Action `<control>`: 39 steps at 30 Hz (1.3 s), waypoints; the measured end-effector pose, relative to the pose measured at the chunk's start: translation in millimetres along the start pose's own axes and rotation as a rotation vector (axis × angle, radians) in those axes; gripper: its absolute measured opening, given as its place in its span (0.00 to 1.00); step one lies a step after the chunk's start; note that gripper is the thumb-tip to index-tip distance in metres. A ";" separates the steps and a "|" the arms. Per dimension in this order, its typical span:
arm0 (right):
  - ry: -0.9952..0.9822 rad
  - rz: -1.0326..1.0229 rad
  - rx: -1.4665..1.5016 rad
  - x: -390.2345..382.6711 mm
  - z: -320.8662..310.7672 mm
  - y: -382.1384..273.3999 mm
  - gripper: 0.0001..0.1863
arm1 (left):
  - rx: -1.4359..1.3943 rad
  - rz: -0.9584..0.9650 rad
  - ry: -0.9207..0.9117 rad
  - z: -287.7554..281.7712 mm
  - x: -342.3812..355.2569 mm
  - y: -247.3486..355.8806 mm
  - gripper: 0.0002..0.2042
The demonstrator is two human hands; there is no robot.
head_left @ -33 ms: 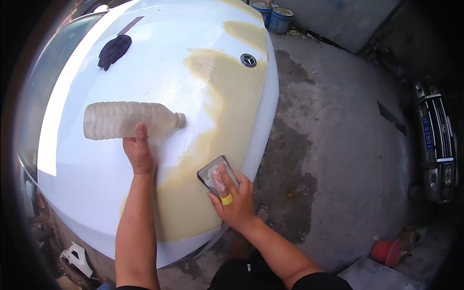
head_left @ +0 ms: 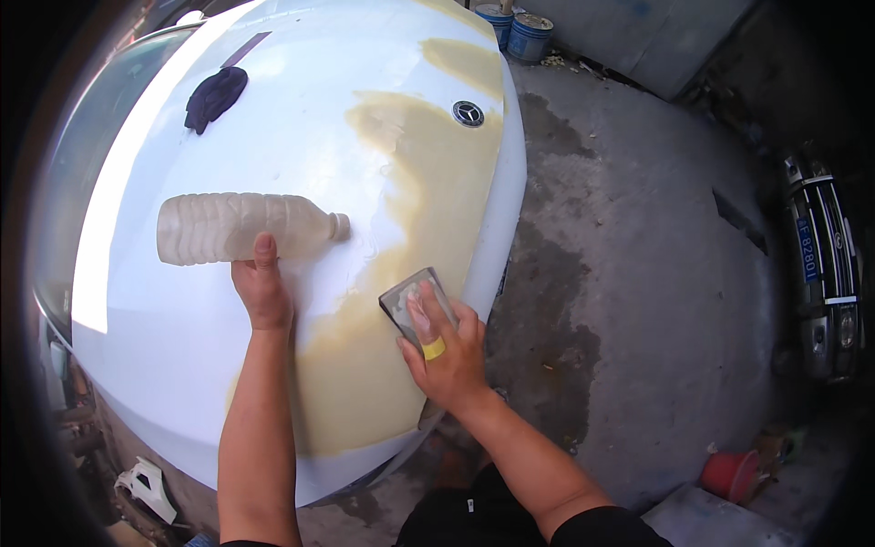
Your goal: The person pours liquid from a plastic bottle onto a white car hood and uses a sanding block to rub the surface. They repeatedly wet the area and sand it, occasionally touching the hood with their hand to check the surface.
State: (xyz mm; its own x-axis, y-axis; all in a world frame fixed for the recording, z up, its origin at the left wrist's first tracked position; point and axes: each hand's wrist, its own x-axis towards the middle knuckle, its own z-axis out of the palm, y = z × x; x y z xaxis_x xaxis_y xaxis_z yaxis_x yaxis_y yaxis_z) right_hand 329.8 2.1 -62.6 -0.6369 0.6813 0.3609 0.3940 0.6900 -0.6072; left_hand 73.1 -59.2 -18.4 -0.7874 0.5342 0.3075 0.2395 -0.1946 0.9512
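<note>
My left hand (head_left: 264,296) is closed round a cloudy, ribbed plastic bottle (head_left: 214,228), which lies sideways over the white car hood (head_left: 155,337) with its neck pointing right. My right hand (head_left: 456,369) grips a grey sanding block (head_left: 399,303) from above, fingers laid along its top. Yellow tape (head_left: 433,349) wraps one of its fingers. The block rests on a dull yellowish filler patch (head_left: 355,392) along the hood's front edge; its underside is hidden.
A dark cloth (head_left: 217,97) and a thin dark strip (head_left: 246,48) lie farther up the hood. A round badge (head_left: 468,113) sits near its edge. Blue buckets (head_left: 530,38) stand at the back, a red bucket (head_left: 729,476) at lower right. A car front part (head_left: 825,264) is far right.
My right hand and the sanding block have slid forward, away from me and slightly right, along the patch. My left hand and the bottle have hardly moved.
</note>
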 end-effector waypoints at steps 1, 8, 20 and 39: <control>0.009 0.007 -0.049 31.7 0.5 20.0 0.37 | -0.016 0.010 0.001 4.6 0.0 -0.1 0.28; 0.057 0.033 -0.147 83.5 -0.5 48.3 0.34 | -0.076 -0.038 -0.007 10.0 0.1 -0.1 0.29; 0.056 0.120 -0.124 151.8 -20.2 71.8 0.33 | -0.085 -0.006 -0.013 20.8 1.0 -0.3 0.29; 0.064 0.081 -0.050 78.9 -6.2 56.9 0.35 | -0.060 -0.069 0.027 7.3 -0.4 0.7 0.31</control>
State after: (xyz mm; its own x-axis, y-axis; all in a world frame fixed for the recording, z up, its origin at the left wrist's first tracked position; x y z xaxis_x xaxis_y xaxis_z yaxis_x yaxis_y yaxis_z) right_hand 306.1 96.6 -64.2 -0.5585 0.7484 0.3577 0.4763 0.6424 -0.6004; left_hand 77.7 -53.6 -17.6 -0.8163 0.5256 0.2398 0.1503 -0.2076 0.9666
